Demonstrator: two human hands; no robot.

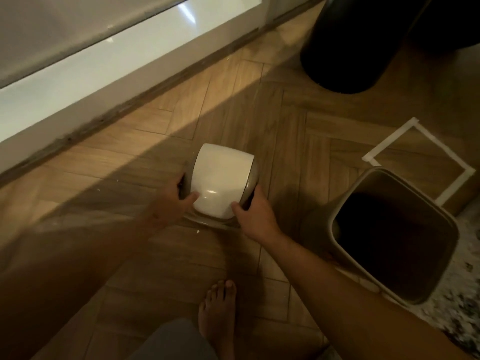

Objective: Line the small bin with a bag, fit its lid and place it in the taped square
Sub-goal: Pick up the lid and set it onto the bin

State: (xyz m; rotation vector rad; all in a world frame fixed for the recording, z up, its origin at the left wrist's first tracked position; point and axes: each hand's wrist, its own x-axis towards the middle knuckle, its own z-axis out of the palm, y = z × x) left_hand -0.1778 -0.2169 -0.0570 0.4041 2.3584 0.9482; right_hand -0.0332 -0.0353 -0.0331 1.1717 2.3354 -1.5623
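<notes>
A bare foot (218, 310) stands nearest on the herringbone floor (285, 120), with a grey trouser leg just beside it. Beyond it both forearms reach forward and down to the lid (223, 181), a domed white swing flap set in a greyish frame, which rests on the floor ahead of the person. The left hand (170, 201) wraps the frame's left side, thumb lying on the white flap; the right hand (255, 216) grips the right side, thumb likewise on the flap, so the two hands are apart and clamped on the lid's opposite edges. To the right stands the small bin (335, 224), upright and open, its inside dark; I cannot tell whether a bag lines it. Just behind the bin lies the taped square (389, 144), white tape on the floor, with nothing standing in it. A large dark container (350, 48) stands farther off, near a white skirting panel (104, 68). The lid looks like light, stiff, smooth plastic; the flap probably pivots, so the frame edges seem the safer hold, rather than the glossy flap.
</notes>
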